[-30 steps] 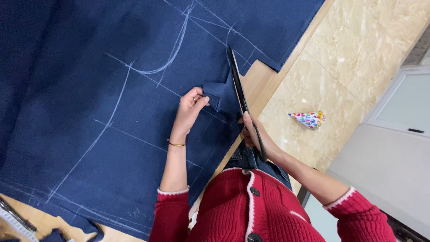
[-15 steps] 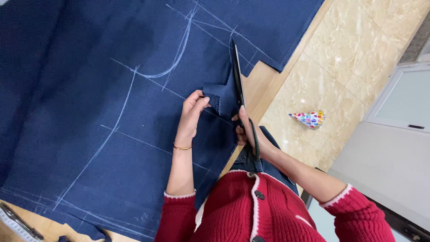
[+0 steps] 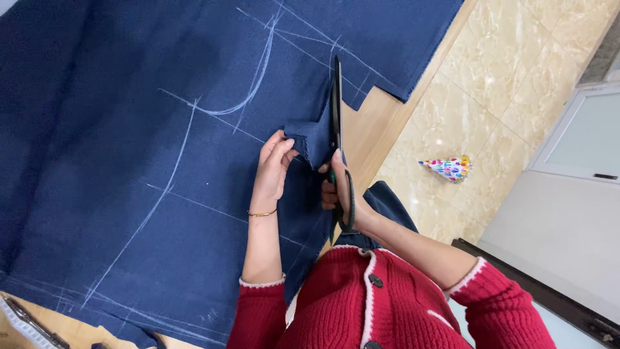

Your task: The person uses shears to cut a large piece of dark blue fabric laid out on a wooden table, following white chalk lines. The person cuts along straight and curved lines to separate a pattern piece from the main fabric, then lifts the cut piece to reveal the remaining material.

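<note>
Navy blue cloth [image 3: 161, 161], chalked with pale lines, covers the wooden table [image 3: 371, 132] in front of me. My left hand [image 3: 272, 169] pinches a lifted flap of it just beside the cut. My right hand [image 3: 339, 190] is closed through the handles of the black scissors [image 3: 336, 116], whose blades lie nearly together along the cloth's cut edge.

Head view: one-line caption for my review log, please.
Right hand works black scissors through chalk-marked navy fabric while left hand lifts the cut flap.
</note>
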